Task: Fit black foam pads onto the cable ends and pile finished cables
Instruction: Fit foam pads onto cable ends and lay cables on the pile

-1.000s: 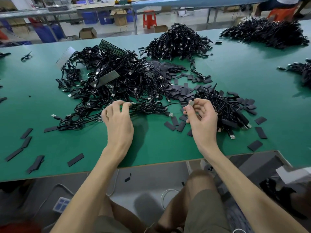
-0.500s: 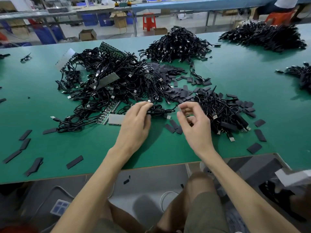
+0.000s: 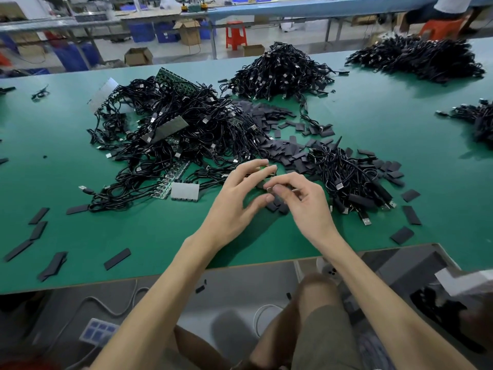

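Note:
My right hand (image 3: 306,206) pinches a small metal cable end (image 3: 269,187) between thumb and forefinger, just above the green table (image 3: 133,249). My left hand (image 3: 234,201) meets it from the left, fingers stretched out over that end, thumb held apart; a dark piece shows between its fingers, and what it is I cannot tell. Behind the hands lies a heap of black foam pads (image 3: 285,153). A tangled pile of black cables (image 3: 186,140) spreads to the left. A smaller pile of cables with padded ends (image 3: 354,182) sits to the right.
More cable piles lie at the back middle (image 3: 282,70), back right (image 3: 416,57) and right edge (image 3: 480,121). Loose pads are scattered at the front left (image 3: 40,228) and front right (image 3: 410,214). A white connector block (image 3: 185,191) lies left of my hands. The table's front edge (image 3: 160,275) is near.
My left hand has moved right, away from the tangled pile, and now meets my right hand. My right hand still pinches the cable end and shifted slightly left.

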